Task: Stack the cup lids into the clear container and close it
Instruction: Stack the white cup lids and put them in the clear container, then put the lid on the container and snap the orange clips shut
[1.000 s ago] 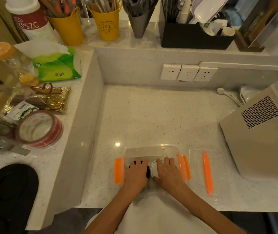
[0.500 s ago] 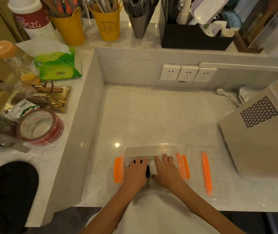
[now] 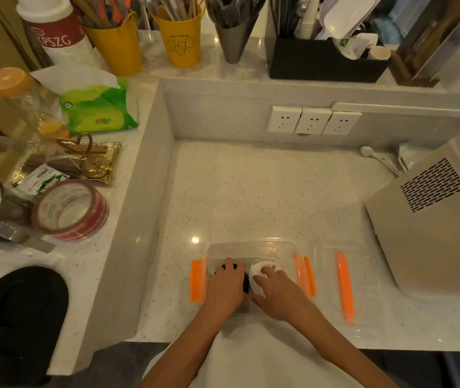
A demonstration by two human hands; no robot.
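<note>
clear container (image 3: 251,245) sits open on the bench (image 3: 251,191). left hand (image 3: 227,287) lies flat on black lids (image 3: 247,284), right hand (image 3: 276,292) flat on white lids (image 3: 256,268), neither grip closed. container lid (image 3: 363,275) lies just right.

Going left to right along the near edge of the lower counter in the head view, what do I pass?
Left orange clip → left hand → right hand → container lid → beige appliance.

Café or drinks-shop service station, speckled stone surface (image 3: 251,191), yellow buckets of straws and stirrers (image 3: 184,40), black caddy with paper cups (image 3: 323,60), triple wall sockets (image 3: 312,120), beige vented appliance (image 3: 430,217), tissue pack (image 3: 97,110), packing tape roll (image 3: 69,211).
</note>
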